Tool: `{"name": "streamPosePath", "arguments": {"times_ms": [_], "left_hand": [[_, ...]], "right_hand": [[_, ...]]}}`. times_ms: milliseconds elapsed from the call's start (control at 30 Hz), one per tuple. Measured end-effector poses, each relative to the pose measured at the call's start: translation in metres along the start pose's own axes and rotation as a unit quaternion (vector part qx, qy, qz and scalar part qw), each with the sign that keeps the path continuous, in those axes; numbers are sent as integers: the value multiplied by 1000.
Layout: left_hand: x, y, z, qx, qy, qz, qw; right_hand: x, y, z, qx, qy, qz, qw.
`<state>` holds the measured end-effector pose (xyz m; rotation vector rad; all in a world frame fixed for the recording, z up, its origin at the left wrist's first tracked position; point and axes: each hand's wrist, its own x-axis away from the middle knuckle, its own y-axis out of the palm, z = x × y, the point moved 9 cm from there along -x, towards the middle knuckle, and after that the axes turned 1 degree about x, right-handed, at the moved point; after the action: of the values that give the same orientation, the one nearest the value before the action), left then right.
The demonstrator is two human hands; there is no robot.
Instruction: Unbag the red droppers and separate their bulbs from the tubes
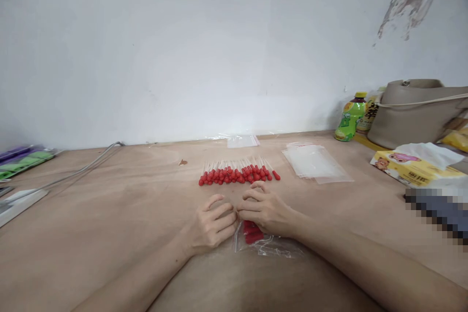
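A small clear zip bag (280, 247) lies on the table close to me, with red pieces (253, 234) inside it. My left hand (214, 223) is at the bag's left edge, its fingers curled and closed on that side. From the right, my right hand (266, 210) covers the bag's upper part with bent fingers closed on it; the fingertips are partly hidden. Just beyond both hands lies a row of pale thin sticks with red bulb-shaped ends (239, 174), the red ends towards me.
Flat clear bags (314, 162) are stacked to the right, and another bag (242, 141) lies by the wall. Further right stand a green bottle (349, 119), a beige handbag (409, 112) and a yellow tissue pack (417, 168). At left are a grey cable (91, 163) and purple-green packets (25, 160).
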<state>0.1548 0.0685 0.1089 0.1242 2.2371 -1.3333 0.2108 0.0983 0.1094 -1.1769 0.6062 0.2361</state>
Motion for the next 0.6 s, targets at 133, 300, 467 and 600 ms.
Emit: {"name": "streamPosePath", "arguments": {"times_ms": [133, 300, 467, 600], "left_hand": [[8, 3, -12, -12, -15, -17, 1000], [14, 1, -26, -3, -42, -7, 999], [11, 6, -26, -11, -64, -22, 998], [14, 6, -31, 69, -133, -30, 988]], "right_hand": [[1, -6, 7, -44, 11, -10, 999], [3, -12, 15, -108, 51, -24, 993], [3, -19, 29, -165, 137, 5, 977], [16, -25, 35, -167, 199, -4, 966]]}}
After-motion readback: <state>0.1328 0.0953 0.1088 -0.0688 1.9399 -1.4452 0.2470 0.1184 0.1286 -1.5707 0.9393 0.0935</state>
